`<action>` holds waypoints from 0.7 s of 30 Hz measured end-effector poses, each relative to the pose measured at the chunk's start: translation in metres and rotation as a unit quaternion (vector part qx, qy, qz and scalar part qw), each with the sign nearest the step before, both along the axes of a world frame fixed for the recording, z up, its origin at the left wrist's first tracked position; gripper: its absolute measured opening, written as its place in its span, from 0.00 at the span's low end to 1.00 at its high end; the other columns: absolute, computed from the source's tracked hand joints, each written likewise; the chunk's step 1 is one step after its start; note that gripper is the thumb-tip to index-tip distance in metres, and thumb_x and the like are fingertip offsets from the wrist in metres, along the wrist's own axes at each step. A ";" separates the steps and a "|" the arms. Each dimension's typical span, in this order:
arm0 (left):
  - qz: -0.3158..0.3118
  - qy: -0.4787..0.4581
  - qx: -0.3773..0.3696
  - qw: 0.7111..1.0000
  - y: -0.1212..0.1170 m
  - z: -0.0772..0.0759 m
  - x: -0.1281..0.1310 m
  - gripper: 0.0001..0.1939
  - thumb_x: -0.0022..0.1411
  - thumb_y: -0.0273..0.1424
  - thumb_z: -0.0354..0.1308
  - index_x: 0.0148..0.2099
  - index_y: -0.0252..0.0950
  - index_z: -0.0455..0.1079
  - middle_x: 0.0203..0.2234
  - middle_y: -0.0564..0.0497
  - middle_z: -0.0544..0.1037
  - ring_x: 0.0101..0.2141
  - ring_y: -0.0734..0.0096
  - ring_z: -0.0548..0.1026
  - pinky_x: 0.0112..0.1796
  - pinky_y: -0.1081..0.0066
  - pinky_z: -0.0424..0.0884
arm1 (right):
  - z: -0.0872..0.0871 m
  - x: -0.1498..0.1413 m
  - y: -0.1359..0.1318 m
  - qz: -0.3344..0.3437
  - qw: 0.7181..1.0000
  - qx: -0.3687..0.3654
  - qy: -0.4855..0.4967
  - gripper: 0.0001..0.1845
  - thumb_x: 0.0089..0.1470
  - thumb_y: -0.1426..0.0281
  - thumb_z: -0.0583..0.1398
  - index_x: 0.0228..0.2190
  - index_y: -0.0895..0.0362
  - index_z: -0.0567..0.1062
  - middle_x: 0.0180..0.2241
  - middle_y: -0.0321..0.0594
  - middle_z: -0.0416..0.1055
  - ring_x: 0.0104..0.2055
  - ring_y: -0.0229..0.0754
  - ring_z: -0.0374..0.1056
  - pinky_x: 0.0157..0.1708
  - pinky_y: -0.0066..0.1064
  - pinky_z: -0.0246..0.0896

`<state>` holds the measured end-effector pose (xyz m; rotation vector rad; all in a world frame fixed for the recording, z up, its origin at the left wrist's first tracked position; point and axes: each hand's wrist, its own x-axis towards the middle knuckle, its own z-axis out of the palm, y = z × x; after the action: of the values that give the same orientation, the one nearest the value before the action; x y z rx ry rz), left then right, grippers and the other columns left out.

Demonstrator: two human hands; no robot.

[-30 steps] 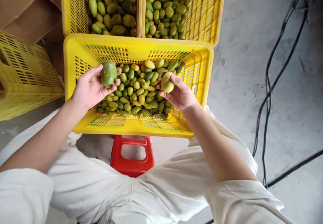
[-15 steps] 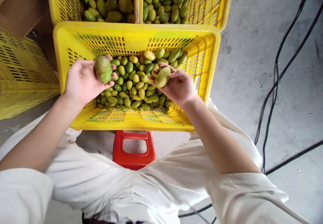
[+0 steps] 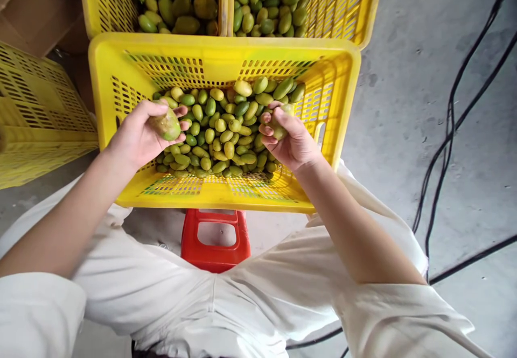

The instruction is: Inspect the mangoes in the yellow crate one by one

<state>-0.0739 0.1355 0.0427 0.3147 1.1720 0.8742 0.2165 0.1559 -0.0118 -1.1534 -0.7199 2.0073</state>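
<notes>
Grey floor (image 3: 404,132) borders a yellow crate (image 3: 218,201), many green fruits (image 3: 220,125) left inside and two lifted: near its left edge the left hand (image 3: 138,133) half-curls its fingers around a mottled fruit (image 3: 168,125), toward the right edge the right hand's (image 3: 297,140) fingers wrap a half-hidden fruit (image 3: 278,130).

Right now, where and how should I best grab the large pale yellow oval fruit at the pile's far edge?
Probably free your occupied right hand, then pinch the large pale yellow oval fruit across its middle from above: it lies lengthwise left to right, top uncovered.
</notes>
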 end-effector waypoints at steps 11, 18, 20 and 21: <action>-0.039 -0.003 0.013 0.999 0.001 -0.011 0.000 0.11 0.59 0.42 0.65 0.38 0.42 0.70 0.28 0.54 0.77 0.26 0.73 0.77 0.24 0.74 0.69 | 0.008 0.001 0.000 0.034 0.999 0.003 0.026 0.26 0.45 0.53 0.70 0.40 0.47 0.66 0.39 0.33 0.74 0.45 0.45 0.73 0.41 0.39 0.74; 0.016 0.008 -0.066 0.998 0.007 0.008 0.008 0.14 0.63 0.42 0.54 0.42 0.39 0.73 0.28 0.48 0.78 0.32 0.60 0.79 0.30 0.66 0.76 | 0.011 0.005 0.003 0.023 1.000 -0.014 0.008 0.21 0.46 0.56 0.70 0.33 0.48 0.65 0.29 0.32 0.69 0.33 0.40 0.70 0.24 0.30 0.69; 0.006 0.009 -0.088 0.996 0.005 0.011 0.010 0.13 0.64 0.39 0.53 0.43 0.37 0.73 0.28 0.46 0.78 0.33 0.58 0.79 0.32 0.61 0.79 | 0.013 0.004 0.004 0.018 1.000 -0.013 -0.005 0.21 0.47 0.54 0.69 0.33 0.48 0.66 0.31 0.34 0.70 0.36 0.42 0.71 0.27 0.32 0.71; -0.003 0.009 -0.099 0.995 0.004 0.011 0.011 0.12 0.64 0.37 0.53 0.44 0.37 0.72 0.28 0.46 0.78 0.32 0.58 0.79 0.32 0.59 0.79 | 0.013 0.003 0.005 0.013 1.000 -0.014 -0.011 0.20 0.48 0.53 0.68 0.33 0.49 0.66 0.33 0.35 0.71 0.39 0.44 0.72 0.30 0.34 0.72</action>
<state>-0.0626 0.1390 0.0534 0.1646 1.2632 0.7434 0.2191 0.1610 0.0013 -1.1899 -0.7232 2.0347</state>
